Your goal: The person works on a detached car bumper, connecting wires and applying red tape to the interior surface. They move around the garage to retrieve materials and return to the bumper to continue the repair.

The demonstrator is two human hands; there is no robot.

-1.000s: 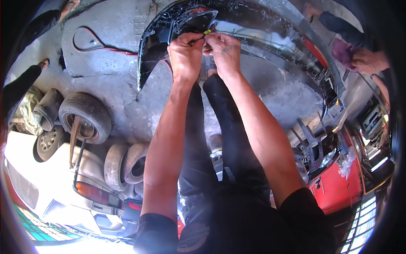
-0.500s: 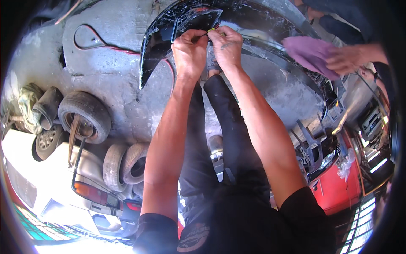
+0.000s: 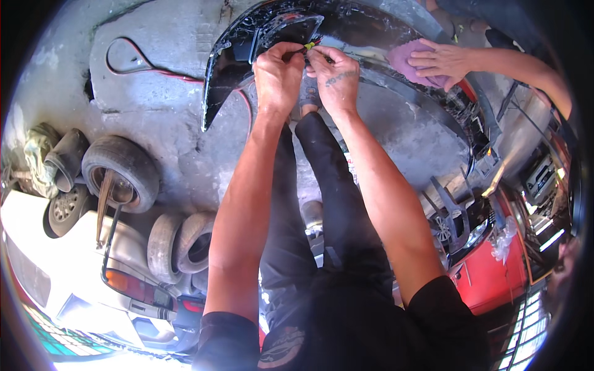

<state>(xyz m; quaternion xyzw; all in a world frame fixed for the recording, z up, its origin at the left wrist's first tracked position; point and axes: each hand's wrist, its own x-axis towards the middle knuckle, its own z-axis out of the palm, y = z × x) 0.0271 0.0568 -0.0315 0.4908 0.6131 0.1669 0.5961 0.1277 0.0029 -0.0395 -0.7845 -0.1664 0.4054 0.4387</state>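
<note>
My left hand (image 3: 275,74) and my right hand (image 3: 337,77) meet above a black car bumper (image 3: 226,68), both closed in a pinch. Between their fingertips is a thin wire with a small yellow-green piece (image 3: 310,46) on it. Whether that piece is tape or a connector is too small to tell. Dark and red strand ends stick out just past it. The left fingers grip the wire from the left, and the right fingertips close on it from the right. Behind my hands lies the curved, shiny bumper, marked with pale smears, on the concrete floor.
At the right, another person's hand (image 3: 442,62) presses a purple cloth (image 3: 405,59) on the bumper. A red-and-black cable (image 3: 148,68) loops across the floor at left. Used tyres (image 3: 133,157), a white car part (image 3: 80,272) and a red panel (image 3: 489,278) lie nearby.
The other person's hand has moved left with the purple cloth, onto the bumper. My right hand has shifted slightly down, showing more of the yellow-green piece; my left hand stays nearly still.
</note>
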